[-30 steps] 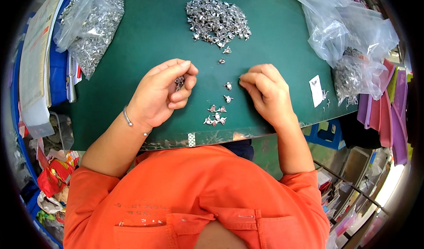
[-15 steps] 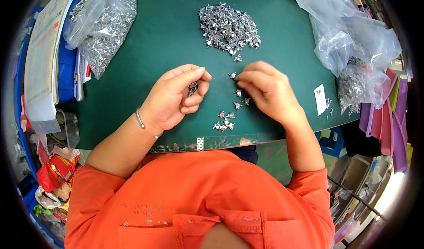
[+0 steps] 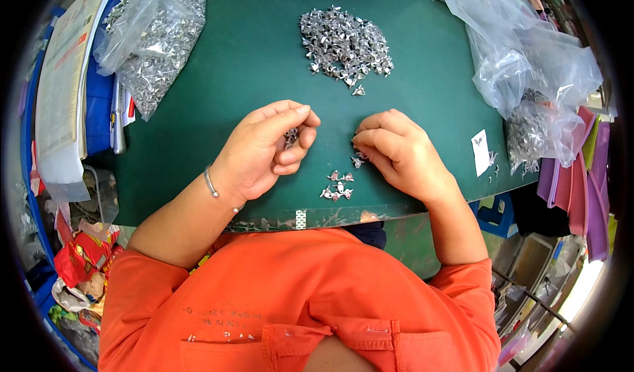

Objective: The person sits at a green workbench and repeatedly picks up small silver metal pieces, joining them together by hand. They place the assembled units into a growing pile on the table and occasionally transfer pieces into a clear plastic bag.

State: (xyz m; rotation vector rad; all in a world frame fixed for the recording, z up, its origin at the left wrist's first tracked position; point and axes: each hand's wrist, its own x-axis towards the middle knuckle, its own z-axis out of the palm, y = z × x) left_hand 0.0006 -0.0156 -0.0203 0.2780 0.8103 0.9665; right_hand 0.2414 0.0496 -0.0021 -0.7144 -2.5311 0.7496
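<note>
My left hand [image 3: 259,149] is curled, palm turned inward, around several small silver metal pieces [image 3: 291,136] with pointed ends. Just to its right, the bent fingers of my right hand [image 3: 404,154] are pressed together on small metal pieces at the table surface, mostly hidden by the fingertips. One loose piece [image 3: 357,161] shows right under them. Closer to my body lies a small cluster of the same pieces [image 3: 337,190]. Farther back is a big heap of them [image 3: 345,45], with a single stray piece [image 3: 358,91] at its near edge.
The green tabletop [image 3: 257,55] ends at a worn front edge by my body. A clear bag of metal parts [image 3: 162,58] lies at the far left, beside a stack of papers [image 3: 63,88]. More plastic bags [image 3: 528,134], a white slip [image 3: 479,153] and loose bits are at the right.
My right hand has moved slightly down and toward me. The loose pieces that lay by its fingertips no longer show, except around the nearest one. My left hand stays almost still.
</note>
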